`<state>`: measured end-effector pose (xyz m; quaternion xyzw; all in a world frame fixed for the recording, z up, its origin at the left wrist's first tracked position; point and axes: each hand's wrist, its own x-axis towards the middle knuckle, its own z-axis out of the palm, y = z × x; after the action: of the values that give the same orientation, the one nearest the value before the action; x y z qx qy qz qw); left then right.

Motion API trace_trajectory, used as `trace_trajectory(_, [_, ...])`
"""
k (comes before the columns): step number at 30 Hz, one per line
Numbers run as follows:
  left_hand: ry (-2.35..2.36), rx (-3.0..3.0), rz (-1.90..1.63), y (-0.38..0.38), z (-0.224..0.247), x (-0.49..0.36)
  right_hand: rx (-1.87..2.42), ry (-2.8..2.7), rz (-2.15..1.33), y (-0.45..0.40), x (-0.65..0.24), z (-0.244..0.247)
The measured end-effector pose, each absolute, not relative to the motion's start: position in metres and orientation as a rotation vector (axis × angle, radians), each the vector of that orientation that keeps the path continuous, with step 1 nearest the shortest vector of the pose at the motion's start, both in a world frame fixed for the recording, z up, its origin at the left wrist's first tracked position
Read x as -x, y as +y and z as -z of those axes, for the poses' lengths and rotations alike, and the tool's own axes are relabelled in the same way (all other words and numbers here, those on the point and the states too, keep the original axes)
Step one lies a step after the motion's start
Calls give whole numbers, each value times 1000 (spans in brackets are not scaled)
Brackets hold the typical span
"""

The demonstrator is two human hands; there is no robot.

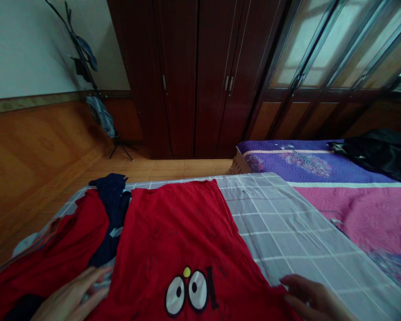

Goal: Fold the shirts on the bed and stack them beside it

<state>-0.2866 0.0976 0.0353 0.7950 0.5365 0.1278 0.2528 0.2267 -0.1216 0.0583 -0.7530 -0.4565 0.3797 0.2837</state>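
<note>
A red T-shirt (pixel 173 227) printed with two cartoon eyes lies spread out in front of me, its lower edge running out of the picture. At its right side, my right hand (pixel 312 296) is closed on a bit of the red fabric between thumb and fingers. My left hand (pixel 75 294) is slightly blurred beside the shirt's left edge, fingers stretched and apart. Under and beyond that hand lie another red garment (pixel 70 236) and a dark blue garment (pixel 112 200).
The clothes lie on a grey checked bed sheet (pixel 270 218). A second bed with a purple and pink cover (pixel 364 209) stands at the right, bearing a black garment (pixel 381 154). Behind are a dark red wardrobe (pixel 194 80) and a coat stand (pixel 90 73).
</note>
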Motion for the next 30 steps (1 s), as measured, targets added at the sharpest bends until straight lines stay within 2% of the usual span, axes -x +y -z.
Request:
trace_trajectory(3, [1520, -2163, -380, 160, -44, 250, 2003, -1360, -840, -59, -231, -61])
trace_trajectory(8, [1791, -2299, -381, 250, -35, 184, 2142, -1283, -797, 71, -229, -59])
trace_trajectory(11, [1926, -2294, -411, 270, -20, 165, 2161, -1262, -754, 133, -231, -51])
trace_trajectory(14, [2025, -2263, -601, 273, -7, 164, 2171, -1239, -711, 177, -237, -43])
trace_trajectory(17, [1988, -2167, -732, 273, -2, 169, 2156, -1241, -673, 207, -242, -36])
trace_trajectory(23, [1941, -2010, -771, 287, -3, 176, 2015, -1255, -695, 235, -250, -18])
trace_trajectory(30, [1524, -1777, -1249, 298, 7, 178, 1889, -1052, -724, 229, -281, -11])
